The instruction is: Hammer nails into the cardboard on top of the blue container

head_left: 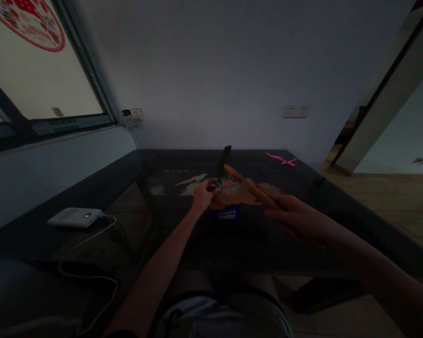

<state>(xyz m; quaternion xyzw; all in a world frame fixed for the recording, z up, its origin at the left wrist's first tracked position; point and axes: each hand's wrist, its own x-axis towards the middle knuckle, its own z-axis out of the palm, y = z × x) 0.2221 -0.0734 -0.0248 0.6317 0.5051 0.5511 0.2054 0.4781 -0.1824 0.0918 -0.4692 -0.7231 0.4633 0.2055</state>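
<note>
My right hand (pixel 298 216) is closed around the wooden handle of a hammer (pixel 245 180). Its dark head is up at the far end of the handle, above the table. On the left, my left hand (pixel 202 195) has thumb and fingers pinched together at the edge of a brownish-orange lump (pixel 229 195) with a speckled surface. Whatever small thing is between those fingers is too dark to name. The lump rests on a blue box (pixel 232 208) with a white label, in front of me on the dark glossy table (pixel 183 234).
A white power bank (pixel 75 217) lies on the left of the table, its white cable (pixel 91 241) running over the near edge. A pink ribbon (pixel 284 160) lies at the far right corner. Behind the table is a wall with sockets (pixel 295 111); a window stands left.
</note>
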